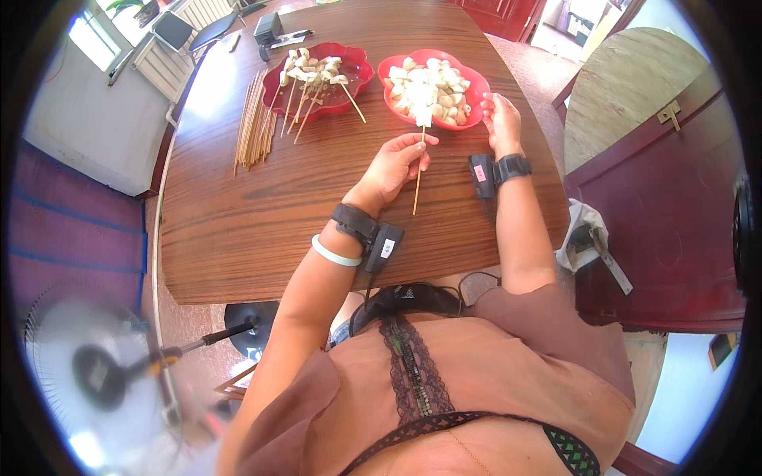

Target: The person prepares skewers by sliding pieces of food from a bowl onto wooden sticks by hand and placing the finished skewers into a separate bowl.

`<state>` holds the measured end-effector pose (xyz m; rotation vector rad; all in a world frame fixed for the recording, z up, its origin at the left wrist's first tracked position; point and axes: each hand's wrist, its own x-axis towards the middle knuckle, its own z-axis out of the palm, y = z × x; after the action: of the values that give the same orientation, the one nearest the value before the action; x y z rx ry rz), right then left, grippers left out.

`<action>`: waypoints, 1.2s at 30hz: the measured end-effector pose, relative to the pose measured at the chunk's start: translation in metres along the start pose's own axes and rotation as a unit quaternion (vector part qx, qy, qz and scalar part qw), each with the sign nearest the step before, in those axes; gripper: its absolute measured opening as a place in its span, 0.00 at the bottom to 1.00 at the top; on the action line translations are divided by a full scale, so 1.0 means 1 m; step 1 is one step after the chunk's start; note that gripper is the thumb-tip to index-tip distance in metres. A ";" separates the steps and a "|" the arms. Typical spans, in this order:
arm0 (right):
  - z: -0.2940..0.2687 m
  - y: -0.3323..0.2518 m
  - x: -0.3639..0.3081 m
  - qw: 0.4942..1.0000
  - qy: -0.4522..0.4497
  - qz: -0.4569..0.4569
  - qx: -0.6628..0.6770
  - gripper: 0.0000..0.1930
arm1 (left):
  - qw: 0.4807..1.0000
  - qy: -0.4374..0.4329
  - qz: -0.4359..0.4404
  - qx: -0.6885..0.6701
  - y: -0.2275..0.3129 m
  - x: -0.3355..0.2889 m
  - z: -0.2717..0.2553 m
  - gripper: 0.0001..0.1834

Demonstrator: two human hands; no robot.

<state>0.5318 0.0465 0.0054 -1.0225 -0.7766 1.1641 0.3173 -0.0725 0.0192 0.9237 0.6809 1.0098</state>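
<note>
My left hand (394,168) pinches a thin wooden skewer (417,190). White chunks (424,116) sit on its upper end, over the near rim of a red scalloped bowl (475,80). That bowl is heaped with pale, peeled-looking pieces (448,105) whose exact kind I cannot make out. At the bowl's right rim is my right hand (503,125), its fingers curled together; whatever they hold is hidden. To the left, a darker red scalloped dish (361,70) carries several loaded skewers (308,111), their sticks poking out toward me.
A bundle of bare wooden skewers (255,127) lies left of the dish on the wooden table (317,262). Farther back are a dark box (268,28) and a pen (298,35). A standing fan (99,373) is at lower left, and a white bag (583,230) hangs beyond the table's right edge.
</note>
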 end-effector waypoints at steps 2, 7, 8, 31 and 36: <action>-0.005 -0.005 0.003 1.000 -0.007 0.004 -0.011 0.10 | 1.000 -0.001 0.001 0.004 0.003 0.001 0.004 0.11; -0.016 -0.012 0.003 0.991 -0.103 0.080 0.011 0.09 | 1.000 0.000 0.008 0.006 0.002 0.000 0.000 0.10; -0.017 -0.012 0.005 0.991 -0.104 0.078 0.011 0.09 | 1.000 0.001 0.006 0.006 0.001 0.000 -0.001 0.10; 0.035 -0.017 0.043 0.816 -0.161 -0.300 -0.468 0.11 | 0.999 0.007 -0.034 0.030 0.004 -0.003 0.006 0.11; 0.036 -0.005 0.044 0.789 -0.146 -0.329 -0.498 0.10 | 0.998 0.012 -0.027 0.056 0.005 0.000 0.011 0.11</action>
<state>0.5118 0.0968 0.0220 -1.2370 -1.9349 0.2185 0.3242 -0.0750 0.0282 0.9869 0.7857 0.9440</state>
